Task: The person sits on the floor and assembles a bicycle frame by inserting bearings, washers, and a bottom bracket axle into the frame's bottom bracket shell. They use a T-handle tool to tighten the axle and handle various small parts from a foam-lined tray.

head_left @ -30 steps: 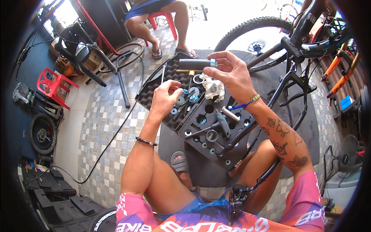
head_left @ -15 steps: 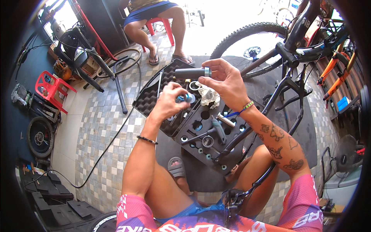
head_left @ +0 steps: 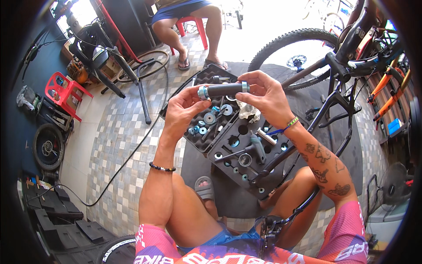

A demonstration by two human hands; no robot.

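A dark grey tube (head_left: 223, 90) is held level between my two hands over an open tool case (head_left: 215, 152). My left hand (head_left: 184, 108) pinches its left end, where a light-blue metal ring (head_left: 202, 93) sits. My right hand (head_left: 269, 94) closes thumb and fingers on the right end, beside a second light-blue ring (head_left: 245, 87). Below the left hand, several blue and silver discs (head_left: 209, 118) lie in the case's dark foam. A grey-handled tool (head_left: 257, 148) rests on the nearer foam half, next to a silver cylinder (head_left: 267, 136). Behind my right wrist lies a crumpled white cloth or glove (head_left: 249, 112).
A black bicycle frame (head_left: 327, 70) with a knobby wheel (head_left: 277, 48) stands at right, one tube reaching over the case. At the far side another person (head_left: 193, 26) sits on a red stool (head_left: 200, 31). Left are a red chair (head_left: 66, 97) and a cable (head_left: 127, 169) across the tiles.
My left hand has risen from the case to the tube's left end, where a blue ring now sits. The right hand keeps holding the other end. The whole view has shifted slightly.
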